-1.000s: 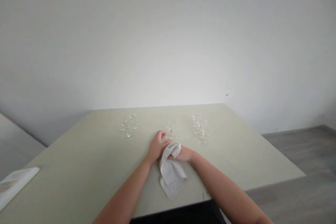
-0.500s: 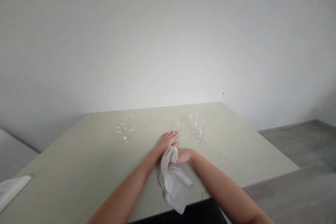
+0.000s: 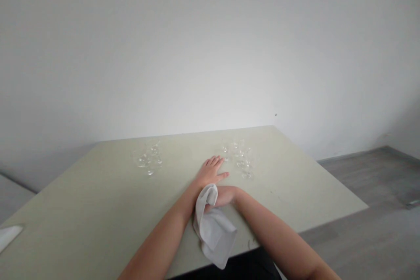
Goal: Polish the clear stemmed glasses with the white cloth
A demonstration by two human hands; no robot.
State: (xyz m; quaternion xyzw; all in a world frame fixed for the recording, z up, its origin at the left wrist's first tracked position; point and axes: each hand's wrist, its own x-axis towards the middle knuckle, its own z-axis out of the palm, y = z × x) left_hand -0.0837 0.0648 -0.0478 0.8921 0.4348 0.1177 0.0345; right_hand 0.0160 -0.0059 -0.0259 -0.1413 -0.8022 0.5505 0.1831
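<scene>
My left hand reaches out low over the table with its fingers spread and the thumb apart. Its fingertips lie close to the base of a clear stemmed glass; whether they touch it I cannot tell. Just behind that wrist, my right hand is bent inward, closed on a white cloth. The cloth hangs down to the table's front edge and hides most of the right fingers. More clear stemmed glasses stand close together to the right of the left hand.
A second cluster of clear glasses stands on the pale table at the left. At the far left edge lies a white object, partly cut off. A wall rises behind the table; grey floor shows at the right.
The left hand has moved slightly forward, with fingers and thumb more spread. The nearest glass stands closer to the right group. The view has turned slightly right; the right hand still grips the cloth.
</scene>
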